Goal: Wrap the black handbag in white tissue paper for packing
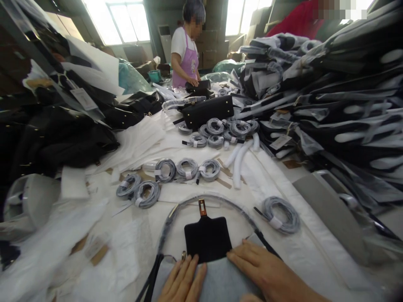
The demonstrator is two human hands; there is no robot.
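While both hands press flat, left hand (pixel 182 281) & right hand (pixel 264 272) fingers extended, together, gripping nothing, on the grey felt sheet (pixel 220 285) at the table's near edge, keep the black leather tab (pixel 208 239) centred w/ its wrapped strap (pixel 217 201) arched clear.

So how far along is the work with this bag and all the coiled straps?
Done: many wrapped strap coils lie in rows, and bagged pieces are stacked on the right. In hand: left hand and right hand press flat on a grey dust bag with the black flap showing. Left: a black handbag sits unwrapped farther up the table.
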